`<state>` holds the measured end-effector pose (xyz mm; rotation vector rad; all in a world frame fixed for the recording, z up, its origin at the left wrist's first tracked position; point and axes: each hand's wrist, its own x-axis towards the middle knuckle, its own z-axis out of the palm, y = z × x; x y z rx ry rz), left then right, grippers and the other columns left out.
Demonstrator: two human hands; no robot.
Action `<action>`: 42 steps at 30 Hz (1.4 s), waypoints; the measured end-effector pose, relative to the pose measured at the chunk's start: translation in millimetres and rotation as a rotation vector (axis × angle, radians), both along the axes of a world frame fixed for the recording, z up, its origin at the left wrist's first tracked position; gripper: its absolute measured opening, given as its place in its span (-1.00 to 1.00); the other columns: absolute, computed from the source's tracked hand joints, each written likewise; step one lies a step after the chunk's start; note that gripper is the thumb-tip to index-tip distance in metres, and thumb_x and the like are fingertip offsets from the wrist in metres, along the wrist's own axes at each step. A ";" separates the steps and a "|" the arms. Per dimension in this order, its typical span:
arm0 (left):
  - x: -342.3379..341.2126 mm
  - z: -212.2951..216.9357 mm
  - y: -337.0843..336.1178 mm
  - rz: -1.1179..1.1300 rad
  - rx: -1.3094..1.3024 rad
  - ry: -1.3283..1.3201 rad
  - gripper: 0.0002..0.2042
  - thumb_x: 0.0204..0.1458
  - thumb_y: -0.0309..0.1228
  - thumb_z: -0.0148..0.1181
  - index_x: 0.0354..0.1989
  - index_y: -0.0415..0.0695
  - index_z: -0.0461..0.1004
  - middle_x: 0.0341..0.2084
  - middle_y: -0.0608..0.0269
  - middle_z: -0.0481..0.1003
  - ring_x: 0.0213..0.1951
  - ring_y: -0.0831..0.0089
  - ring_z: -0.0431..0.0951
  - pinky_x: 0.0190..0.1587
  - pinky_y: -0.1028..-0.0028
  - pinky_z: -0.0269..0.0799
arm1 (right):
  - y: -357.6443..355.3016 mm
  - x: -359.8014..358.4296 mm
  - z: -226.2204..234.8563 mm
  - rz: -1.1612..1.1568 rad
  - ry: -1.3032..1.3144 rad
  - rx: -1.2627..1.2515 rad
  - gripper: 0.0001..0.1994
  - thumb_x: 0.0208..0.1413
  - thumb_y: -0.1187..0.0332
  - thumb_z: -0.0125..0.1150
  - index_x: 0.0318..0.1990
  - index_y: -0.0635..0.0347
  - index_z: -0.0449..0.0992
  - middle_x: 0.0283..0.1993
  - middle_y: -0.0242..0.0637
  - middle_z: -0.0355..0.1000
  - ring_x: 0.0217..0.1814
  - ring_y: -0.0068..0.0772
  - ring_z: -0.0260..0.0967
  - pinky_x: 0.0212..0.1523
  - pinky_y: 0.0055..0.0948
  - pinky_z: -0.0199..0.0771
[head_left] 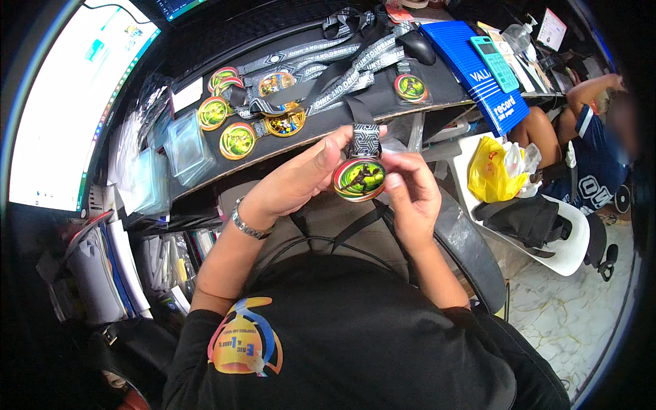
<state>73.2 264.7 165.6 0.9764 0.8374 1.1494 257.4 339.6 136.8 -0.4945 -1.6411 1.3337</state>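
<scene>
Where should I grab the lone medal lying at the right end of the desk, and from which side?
Take that medal by its gray ribbon, coming from above. The round disc lies flat on the dark desk, so its rim offers little to pinch, while the ribbon runs up off it. Both the left hand and right hand already hold another medal.

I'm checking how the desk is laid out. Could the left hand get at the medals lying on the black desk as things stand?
Probably yes. The left hand holds one medal together with the right hand, so it would have to let go first. The medals on the desk lie just beyond it, nothing between.
</scene>
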 end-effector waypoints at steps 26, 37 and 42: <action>-1.4 -4.7 -5.5 0.003 0.019 0.156 -0.38 0.21 -0.48 0.07 0.38 -0.28 -0.07 0.24 0.23 0.20 0.21 0.55 0.25 0.22 0.50 0.22 | 16.3 -7.3 17.9 0.295 -0.169 -0.254 -0.86 0.00 0.53 0.36 -0.28 0.32 0.55 -0.15 -0.32 0.40 0.15 -0.44 0.30 0.17 -0.42 0.28; -38.8 40.1 -60.7 1.163 0.131 1.094 -0.65 0.15 -0.45 0.16 0.11 -0.23 0.42 -0.08 0.12 0.55 -0.10 0.49 0.52 -0.11 0.53 0.39 | 20.3 0.6 37.7 0.181 -0.236 -0.068 -0.85 0.05 0.39 0.34 -0.29 0.29 0.59 -0.26 -0.28 0.46 -0.19 -0.50 0.41 -0.15 -0.50 0.38; -93.6 30.0 -78.2 1.288 -0.170 1.854 -0.48 0.15 -0.21 0.12 0.27 -0.09 0.26 0.14 -0.22 0.33 0.13 -0.09 0.38 0.12 0.09 0.29 | 22.4 3.2 43.0 0.112 -0.324 -0.014 -0.82 0.06 0.38 0.35 -0.24 0.31 0.60 -0.39 -0.31 0.47 -0.32 -0.59 0.36 -0.26 -0.53 0.34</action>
